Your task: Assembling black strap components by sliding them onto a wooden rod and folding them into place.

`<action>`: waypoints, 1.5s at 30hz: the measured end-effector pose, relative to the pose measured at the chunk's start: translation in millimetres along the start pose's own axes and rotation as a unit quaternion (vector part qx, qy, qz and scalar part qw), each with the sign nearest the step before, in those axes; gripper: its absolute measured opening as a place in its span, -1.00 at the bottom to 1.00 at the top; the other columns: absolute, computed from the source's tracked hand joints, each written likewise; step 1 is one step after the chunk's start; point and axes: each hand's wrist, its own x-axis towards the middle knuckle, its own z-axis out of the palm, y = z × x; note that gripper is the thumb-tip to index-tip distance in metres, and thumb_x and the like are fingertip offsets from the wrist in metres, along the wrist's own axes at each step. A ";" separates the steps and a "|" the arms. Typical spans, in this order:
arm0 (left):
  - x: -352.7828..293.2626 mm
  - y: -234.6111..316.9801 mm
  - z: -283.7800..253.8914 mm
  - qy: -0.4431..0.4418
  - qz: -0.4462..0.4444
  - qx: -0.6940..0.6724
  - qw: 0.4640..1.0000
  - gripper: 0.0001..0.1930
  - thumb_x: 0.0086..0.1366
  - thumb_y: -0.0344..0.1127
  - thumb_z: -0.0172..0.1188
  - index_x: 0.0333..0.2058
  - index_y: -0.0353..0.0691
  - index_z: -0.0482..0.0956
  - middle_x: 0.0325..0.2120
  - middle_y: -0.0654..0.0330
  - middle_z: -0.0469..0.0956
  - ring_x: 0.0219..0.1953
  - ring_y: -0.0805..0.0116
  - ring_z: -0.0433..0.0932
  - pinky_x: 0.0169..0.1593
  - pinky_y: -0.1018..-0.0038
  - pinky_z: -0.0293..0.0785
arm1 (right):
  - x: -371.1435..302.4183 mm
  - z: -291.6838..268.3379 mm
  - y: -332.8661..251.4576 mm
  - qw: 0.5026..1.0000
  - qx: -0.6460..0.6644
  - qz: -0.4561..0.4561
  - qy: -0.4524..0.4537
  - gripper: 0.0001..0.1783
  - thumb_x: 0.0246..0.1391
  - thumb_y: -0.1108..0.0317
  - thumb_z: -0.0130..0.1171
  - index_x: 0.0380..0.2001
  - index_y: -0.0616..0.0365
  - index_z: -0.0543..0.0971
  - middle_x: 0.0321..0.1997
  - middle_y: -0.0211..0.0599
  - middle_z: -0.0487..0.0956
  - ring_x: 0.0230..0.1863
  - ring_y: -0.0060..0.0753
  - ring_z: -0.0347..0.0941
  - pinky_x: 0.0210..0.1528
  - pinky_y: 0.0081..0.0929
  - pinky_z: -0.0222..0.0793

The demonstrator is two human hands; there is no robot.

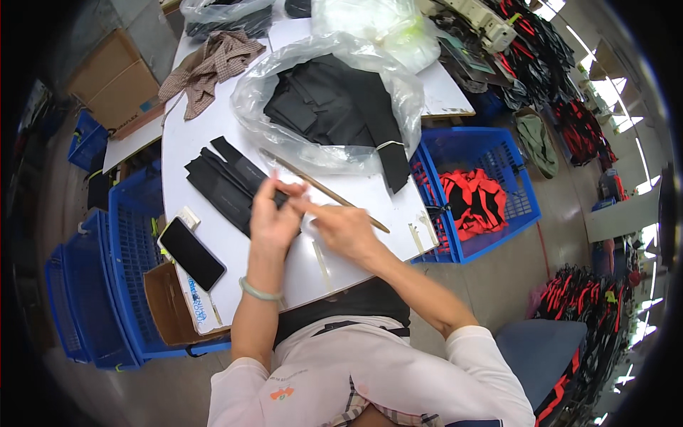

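My left hand (274, 217), with a pale green bangle (260, 290) on its wrist, is raised over the near part of the white table (235, 299). My right hand (346, 229) meets it from the right, fingertips pinched against the left fingers. Both hands are closed; whatever is between them is too small to make out. Just beyond lies a thin wooden stick (334, 193), slanting across the tabletop. Folded black fabric strips (220, 191) lie beyond and left of my left hand, which partly hides their near end.
A clear plastic bag (249, 107) of black fabric pieces (331, 99) stands open at the table's far side. A phone (192, 252) lies at the left edge. Blue crates (523, 206) flank the table, the right one holding red-and-black pieces (473, 205). A checked cloth (213, 67) lies far left.
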 end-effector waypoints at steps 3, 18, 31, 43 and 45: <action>-12.8 37.3 -6.4 0.013 0.012 -0.005 1.000 -0.61 0.23 -0.01 0.11 -0.68 -0.05 0.32 -0.56 0.22 0.43 -0.17 0.22 0.46 0.09 0.28 0.17 | -37.5 -13.8 36.1 0.966 -0.186 0.167 0.063 -0.75 -0.11 0.36 0.22 -0.31 0.18 0.52 -0.35 -0.18 0.47 -0.32 -0.17 0.45 -0.42 -0.28 0.39; -19.7 61.2 -11.1 0.021 0.035 -0.092 0.995 -0.62 0.24 0.03 0.09 -0.61 -0.07 0.30 -0.36 0.17 0.50 -0.09 0.20 0.46 0.14 0.25 0.17 | -157.1 -98.1 3.4 0.911 0.235 0.325 0.098 -0.92 0.10 0.46 0.06 -0.36 0.25 0.43 -0.65 -0.44 0.39 -0.64 -0.69 0.25 -0.59 -0.68 0.13; -36.7 33.1 1.6 -0.064 0.177 0.070 0.980 -0.59 0.28 -0.18 0.05 -0.74 -0.12 0.25 -0.76 0.12 0.40 -0.38 0.13 0.54 -0.01 0.30 0.36 | -118.5 -96.9 -45.9 0.939 0.173 0.289 -0.075 -0.77 0.17 0.40 -0.01 -0.11 0.20 0.46 -0.66 -0.42 0.41 -0.67 -0.63 0.25 -0.58 -0.65 0.19; -55.0 45.6 38.1 -0.230 0.268 0.145 0.924 -0.45 0.39 0.07 -0.26 -0.72 -0.12 0.24 -0.82 0.13 0.33 -0.38 0.09 0.54 0.13 0.17 0.15 | -97.0 -69.0 -62.3 0.849 0.406 0.335 -0.033 -0.76 0.17 0.49 -0.02 -0.09 0.22 0.46 -0.64 -0.53 0.31 -0.64 -0.75 0.13 -0.67 -0.75 -0.04; -51.5 45.3 40.5 -0.227 0.268 0.115 0.929 -0.48 0.39 0.02 -0.24 -0.75 -0.06 0.17 -0.85 0.15 0.30 -0.50 0.12 0.50 0.15 0.15 0.14 | -93.3 -65.3 -63.3 0.819 0.435 0.373 -0.032 -0.75 0.16 0.47 0.00 -0.07 0.21 0.45 -0.64 -0.54 0.29 -0.64 -0.74 0.12 -0.67 -0.75 -0.05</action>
